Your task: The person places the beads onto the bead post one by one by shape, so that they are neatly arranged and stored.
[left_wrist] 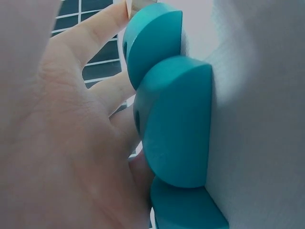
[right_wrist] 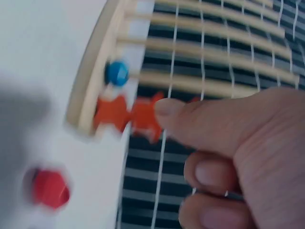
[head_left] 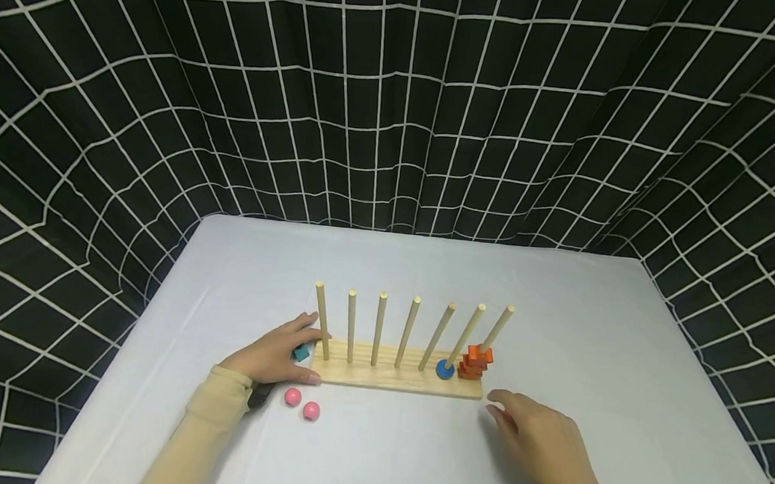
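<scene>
My left hand [head_left: 281, 352] rests at the left end of a wooden peg board [head_left: 378, 376], fingers spread, fingertips and thumb tip right at the board's end. Teal rounded blocks [left_wrist: 176, 119] lie against that palm in the left wrist view; only one teal block [head_left: 301, 352] shows from the head. Near the board's right front corner my right hand [head_left: 538, 440] hovers with loosely bent fingers and nothing held. Orange notched pieces [head_left: 473, 362] are stacked on the rightmost peg, a blue bead [head_left: 444, 369] at the foot of the neighbouring one. The right thumb overlaps the orange stack in the right wrist view.
Two pink beads [head_left: 302, 403] lie on the white table [head_left: 399, 460] below the left hand. A red bead [right_wrist: 51, 189] lies near the board's right end in the right wrist view. Several tall pegs [head_left: 379, 328] rise from the board. A black gridded curtain [head_left: 397, 108] surrounds the table.
</scene>
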`<state>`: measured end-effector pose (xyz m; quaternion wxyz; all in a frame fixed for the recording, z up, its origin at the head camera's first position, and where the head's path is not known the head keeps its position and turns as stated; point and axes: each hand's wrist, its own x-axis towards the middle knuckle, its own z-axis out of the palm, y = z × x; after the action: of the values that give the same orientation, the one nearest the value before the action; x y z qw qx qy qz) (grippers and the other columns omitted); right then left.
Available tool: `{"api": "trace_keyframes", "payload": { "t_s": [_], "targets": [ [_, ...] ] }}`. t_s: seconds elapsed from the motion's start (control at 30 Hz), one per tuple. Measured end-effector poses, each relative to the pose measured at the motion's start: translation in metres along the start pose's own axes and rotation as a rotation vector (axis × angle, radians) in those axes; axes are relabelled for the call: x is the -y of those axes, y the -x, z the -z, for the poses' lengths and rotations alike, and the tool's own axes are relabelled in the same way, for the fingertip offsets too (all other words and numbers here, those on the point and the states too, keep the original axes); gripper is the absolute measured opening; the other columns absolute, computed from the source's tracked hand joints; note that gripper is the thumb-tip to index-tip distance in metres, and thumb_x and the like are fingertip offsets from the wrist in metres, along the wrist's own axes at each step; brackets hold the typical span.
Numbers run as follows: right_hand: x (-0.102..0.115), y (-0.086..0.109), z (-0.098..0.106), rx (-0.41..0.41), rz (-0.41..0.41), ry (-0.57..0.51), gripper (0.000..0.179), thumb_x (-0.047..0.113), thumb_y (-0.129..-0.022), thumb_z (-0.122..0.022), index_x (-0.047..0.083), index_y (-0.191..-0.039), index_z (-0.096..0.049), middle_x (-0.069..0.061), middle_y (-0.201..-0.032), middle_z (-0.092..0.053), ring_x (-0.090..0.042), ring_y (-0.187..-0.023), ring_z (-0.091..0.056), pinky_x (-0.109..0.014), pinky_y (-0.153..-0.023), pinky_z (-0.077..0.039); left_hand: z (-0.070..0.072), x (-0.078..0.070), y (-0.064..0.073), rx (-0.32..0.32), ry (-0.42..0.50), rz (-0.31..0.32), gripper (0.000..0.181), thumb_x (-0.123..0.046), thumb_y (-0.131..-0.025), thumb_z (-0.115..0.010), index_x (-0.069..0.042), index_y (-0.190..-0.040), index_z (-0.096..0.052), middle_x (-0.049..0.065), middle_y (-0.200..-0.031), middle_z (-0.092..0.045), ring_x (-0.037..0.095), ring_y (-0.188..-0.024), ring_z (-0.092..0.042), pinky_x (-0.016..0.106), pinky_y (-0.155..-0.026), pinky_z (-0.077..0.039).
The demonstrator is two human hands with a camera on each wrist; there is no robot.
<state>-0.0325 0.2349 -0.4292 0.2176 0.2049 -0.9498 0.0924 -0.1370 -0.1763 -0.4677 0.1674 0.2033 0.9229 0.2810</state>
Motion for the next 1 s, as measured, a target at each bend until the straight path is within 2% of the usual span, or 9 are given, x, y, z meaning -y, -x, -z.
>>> {"api": "trace_keyframes", "payload": {
  "t_s": [0.1, 0.23, 0.33, 0.43, 0.53, 0.73, 1.0],
  "targets": [
    [-0.010, 0.014, 0.005, 0.087, -0.127, 0.015, 0.026, 0.019, -0.071, -0.082, 0.018, -0.094, -0.070, 0.011, -0.074, -0.059, -0.004, -0.063, -0.049, -0.027, -0.050, -0.047, -0.002, 0.001, 0.002, -0.004, 0.007, -0.002, 0.074, -0.050, -0.070, -0.080, -0.023, -0.134, -0.054, 0.009, -0.158, -0.024, 0.036, -0.144, -0.021, 0.058, -0.110, -0.029],
    [-0.020, 0.027, 0.006, 0.305, -0.294, 0.031, 0.032, 0.024, -0.077, -0.079, 0.014, -0.106, -0.070, 0.000, -0.093, -0.062, -0.018, -0.083, -0.058, -0.040, -0.067, -0.056, -0.004, 0.002, 0.005, -0.008, 0.004, -0.003, 0.074, -0.050, -0.071, -0.079, -0.022, -0.134, -0.054, 0.010, -0.158, -0.024, 0.036, -0.144, -0.021, 0.058, -0.110, -0.029],
    [-0.025, 0.031, 0.006, 0.485, -0.377, 0.023, 0.041, 0.030, -0.080, -0.076, 0.011, -0.115, -0.066, -0.010, -0.108, -0.062, -0.030, -0.097, -0.060, -0.052, -0.080, -0.054, -0.005, 0.002, 0.007, -0.013, 0.005, -0.012, 0.073, -0.050, -0.071, -0.079, -0.021, -0.134, -0.054, 0.010, -0.157, -0.025, 0.037, -0.144, -0.021, 0.059, -0.110, -0.029],
    [-0.028, 0.035, 0.004, 0.589, -0.420, 0.006, 0.047, 0.034, -0.082, -0.074, 0.009, -0.120, -0.063, -0.015, -0.114, -0.060, -0.035, -0.103, -0.058, -0.056, -0.085, -0.051, -0.005, 0.002, 0.007, -0.020, 0.002, -0.019, 0.075, -0.051, -0.071, -0.078, -0.020, -0.134, -0.054, 0.009, -0.157, -0.025, 0.038, -0.144, -0.021, 0.060, -0.109, -0.029],
    [-0.030, 0.038, 0.003, 0.596, -0.417, -0.014, 0.044, 0.027, -0.082, -0.075, 0.008, -0.120, -0.062, -0.015, -0.115, -0.060, -0.035, -0.105, -0.057, -0.055, -0.087, -0.051, -0.005, 0.004, 0.006, -0.021, -0.008, -0.016, 0.076, -0.053, -0.071, -0.078, -0.022, -0.135, -0.054, 0.007, -0.158, -0.024, 0.037, -0.144, -0.021, 0.060, -0.109, -0.029],
    [-0.034, 0.042, 0.002, 0.554, -0.401, -0.038, 0.043, 0.006, -0.077, -0.078, 0.009, -0.117, -0.062, -0.012, -0.111, -0.060, -0.036, -0.105, -0.057, -0.055, -0.088, -0.049, -0.007, 0.009, 0.002, -0.027, -0.014, -0.025, 0.073, -0.056, -0.070, -0.077, -0.026, -0.133, -0.054, 0.008, -0.158, -0.025, 0.036, -0.144, -0.022, 0.059, -0.109, -0.029],
    [-0.039, 0.044, -0.002, 0.526, -0.422, -0.060, 0.034, 0.015, -0.082, -0.075, 0.005, -0.112, -0.063, -0.005, -0.099, -0.059, -0.023, -0.091, -0.061, -0.047, -0.082, -0.054, -0.006, 0.007, -0.001, -0.023, -0.017, -0.021, 0.075, -0.053, -0.071, -0.078, -0.024, -0.135, -0.053, 0.008, -0.158, -0.024, 0.035, -0.144, -0.022, 0.058, -0.110, -0.028]
  ]
}}
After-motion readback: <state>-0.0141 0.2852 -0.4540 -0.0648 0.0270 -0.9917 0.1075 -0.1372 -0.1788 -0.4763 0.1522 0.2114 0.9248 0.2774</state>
